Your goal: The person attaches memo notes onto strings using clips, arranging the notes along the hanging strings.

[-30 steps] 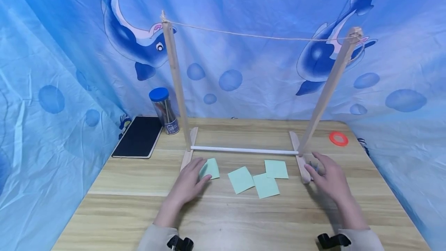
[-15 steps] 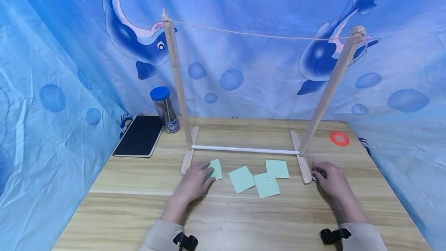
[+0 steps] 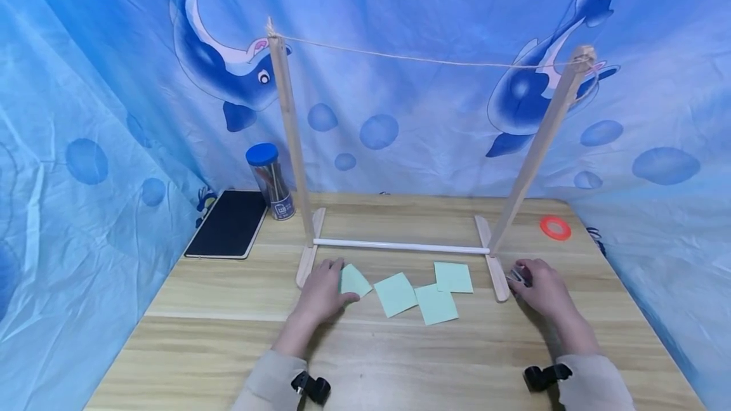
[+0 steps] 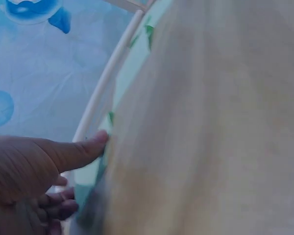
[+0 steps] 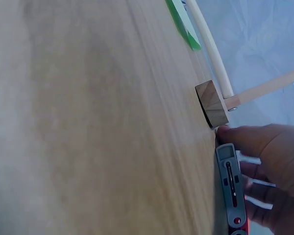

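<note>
In the head view my left hand [image 3: 322, 290] holds the leftmost pale green sticky note [image 3: 355, 281] by its edges, thumb on the near side and fingers on the far side. The note's left part is hidden by the hand. The left wrist view shows the thumb [image 4: 90, 147] along the note's edge, with the other fingers curled below. Beside the right foot of the wooden stand my right hand [image 3: 545, 290] grips a small grey and red slotted tool [image 5: 230, 178]. Fingers curl behind the tool, and its kind is unclear.
Three more sticky notes [image 3: 395, 295] lie to the right, two overlapping. Behind them stands the wooden frame with a white crossbar [image 3: 400, 246] and a string [image 3: 411, 57] between its posts. A notebook [image 3: 227, 224] and blue-lidded jar [image 3: 271, 182] are left; a red ring [image 3: 555, 228] is right.
My left hand has shifted right, sliding and turning the leftmost note. My right hand has closed from a spread pose around the small tool. The other notes stay put.
</note>
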Motion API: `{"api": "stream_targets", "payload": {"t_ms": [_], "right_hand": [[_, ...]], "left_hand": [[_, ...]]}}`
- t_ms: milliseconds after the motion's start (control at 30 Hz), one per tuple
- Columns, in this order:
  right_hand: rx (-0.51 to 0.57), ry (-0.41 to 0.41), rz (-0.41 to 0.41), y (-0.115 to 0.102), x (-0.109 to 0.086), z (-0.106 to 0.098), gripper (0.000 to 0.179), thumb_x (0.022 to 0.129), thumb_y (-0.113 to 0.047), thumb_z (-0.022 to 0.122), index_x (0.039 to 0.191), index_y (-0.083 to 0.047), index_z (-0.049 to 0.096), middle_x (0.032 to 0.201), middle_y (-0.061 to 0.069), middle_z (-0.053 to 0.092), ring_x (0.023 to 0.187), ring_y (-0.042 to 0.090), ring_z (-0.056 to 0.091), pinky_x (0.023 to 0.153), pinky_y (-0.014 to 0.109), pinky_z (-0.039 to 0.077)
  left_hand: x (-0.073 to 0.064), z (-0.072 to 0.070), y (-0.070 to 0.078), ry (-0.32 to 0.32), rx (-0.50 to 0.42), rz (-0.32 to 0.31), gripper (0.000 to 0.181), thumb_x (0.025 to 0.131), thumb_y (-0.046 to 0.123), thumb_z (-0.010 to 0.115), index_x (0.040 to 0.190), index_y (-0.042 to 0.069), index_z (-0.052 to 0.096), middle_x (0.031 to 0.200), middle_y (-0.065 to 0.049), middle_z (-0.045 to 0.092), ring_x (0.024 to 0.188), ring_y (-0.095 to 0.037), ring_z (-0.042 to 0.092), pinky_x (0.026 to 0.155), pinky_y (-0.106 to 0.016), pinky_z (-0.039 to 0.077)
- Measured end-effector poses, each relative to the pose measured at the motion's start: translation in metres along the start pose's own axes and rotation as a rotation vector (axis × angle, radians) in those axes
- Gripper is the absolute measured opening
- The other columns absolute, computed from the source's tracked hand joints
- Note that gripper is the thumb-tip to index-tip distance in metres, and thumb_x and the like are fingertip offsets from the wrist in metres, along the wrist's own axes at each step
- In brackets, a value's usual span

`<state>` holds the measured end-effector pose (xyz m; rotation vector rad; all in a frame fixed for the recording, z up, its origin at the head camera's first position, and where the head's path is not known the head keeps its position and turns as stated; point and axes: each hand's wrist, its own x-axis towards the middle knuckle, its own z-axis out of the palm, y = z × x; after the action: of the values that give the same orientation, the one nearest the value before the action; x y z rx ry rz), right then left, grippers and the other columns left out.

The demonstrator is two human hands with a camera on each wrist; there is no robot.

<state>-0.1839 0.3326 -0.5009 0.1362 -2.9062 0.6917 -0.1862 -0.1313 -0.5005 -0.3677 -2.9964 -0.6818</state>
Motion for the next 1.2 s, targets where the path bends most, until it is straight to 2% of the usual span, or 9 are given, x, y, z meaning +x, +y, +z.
{"api": "stream_targets", "payload": {"t_ms": [133,300,433,533,667,767,867,1033,1200], "right_hand": [[-0.027,-0.031,0.013,0.001,0.002,0.0,0.036,0.089,-0.018,0.077,0.112,0.008,0.069,0.096,0.022,0.065,0.085,0.034,0.062,0.072,0.054,0.053],[-0.03,-0.034,0.016,0.003,0.003,0.0,0.033,0.091,-0.021,0.076,0.111,0.005,0.072,0.099,0.023,0.067,0.091,0.04,0.064,0.078,0.059,0.053],[0.013,-0.022,0.08,0.004,0.0,-0.004,0.039,0.097,-0.02,0.07,0.122,0.01,0.064,0.111,0.032,0.065,0.098,0.046,0.064,0.08,0.061,0.054],[0.056,0.043,0.084,0.002,-0.001,-0.008,0.039,0.099,-0.017,0.068,0.125,0.011,0.06,0.104,0.03,0.066,0.083,0.037,0.065,0.066,0.049,0.058],[0.097,0.183,0.012,-0.001,0.0,-0.011,0.037,0.098,-0.015,0.069,0.125,0.009,0.061,0.099,0.028,0.068,0.073,0.029,0.065,0.052,0.03,0.052],[0.113,0.261,-0.021,-0.002,0.001,-0.012,0.037,0.098,-0.016,0.07,0.125,0.007,0.062,0.105,0.03,0.068,0.076,0.032,0.067,0.053,0.027,0.052],[0.12,0.336,-0.046,-0.004,0.002,-0.013,0.034,0.097,-0.016,0.07,0.122,0.007,0.064,0.103,0.028,0.068,0.075,0.031,0.067,0.054,0.024,0.052],[0.158,0.503,-0.17,-0.013,0.007,-0.02,0.028,0.091,-0.005,0.074,0.116,0.005,0.067,0.087,0.018,0.067,0.066,0.001,0.058,0.056,0.01,0.045],[0.249,0.644,-0.362,-0.033,0.016,-0.035,0.033,0.084,0.011,0.073,0.117,0.008,0.068,0.076,0.014,0.065,0.067,-0.017,0.049,0.061,0.003,0.042]], "left_hand": [[0.002,-0.003,0.002,-0.021,-0.104,-0.081,0.069,0.072,0.03,0.092,0.126,-0.004,0.064,0.115,-0.018,0.065,0.104,-0.034,0.062,0.094,-0.05,0.053],[-0.001,-0.007,0.0,0.028,-0.161,-0.077,0.015,0.082,0.017,0.083,0.086,0.008,0.072,0.075,0.0,0.061,0.069,-0.018,0.056,0.063,-0.036,0.049],[-0.003,-0.01,-0.002,0.091,-0.198,-0.053,0.024,0.089,0.017,0.078,0.071,0.014,0.062,0.064,0.004,0.058,0.058,-0.014,0.05,0.056,-0.031,0.044],[-0.002,-0.014,-0.004,0.173,-0.276,-0.046,0.02,0.091,0.012,0.075,0.074,0.013,0.065,0.071,0.001,0.067,0.062,-0.012,0.059,0.06,-0.033,0.053],[0.002,-0.02,-0.005,0.25,-0.405,-0.06,0.014,0.093,0.006,0.072,0.08,0.008,0.07,0.074,-0.004,0.07,0.065,-0.012,0.065,0.061,-0.031,0.059],[0.003,-0.025,-0.005,0.281,-0.483,-0.092,0.009,0.094,0.004,0.071,0.085,0.003,0.074,0.072,-0.007,0.069,0.062,-0.013,0.064,0.057,-0.026,0.056],[0.003,-0.029,-0.003,0.311,-0.578,-0.13,0.006,0.094,0.004,0.071,0.095,0.0,0.075,0.082,-0.013,0.072,0.061,-0.017,0.067,0.054,-0.024,0.057],[0.005,-0.036,-0.003,0.378,-0.701,-0.101,0.01,0.095,-0.001,0.067,0.102,-0.006,0.072,0.088,-0.022,0.072,0.067,-0.036,0.072,0.057,-0.027,0.061],[0.012,-0.05,-0.003,0.438,-0.738,-0.08,0.013,0.095,-0.001,0.068,0.104,-0.009,0.072,0.082,-0.021,0.073,0.074,-0.037,0.073,0.064,-0.025,0.062]]}}
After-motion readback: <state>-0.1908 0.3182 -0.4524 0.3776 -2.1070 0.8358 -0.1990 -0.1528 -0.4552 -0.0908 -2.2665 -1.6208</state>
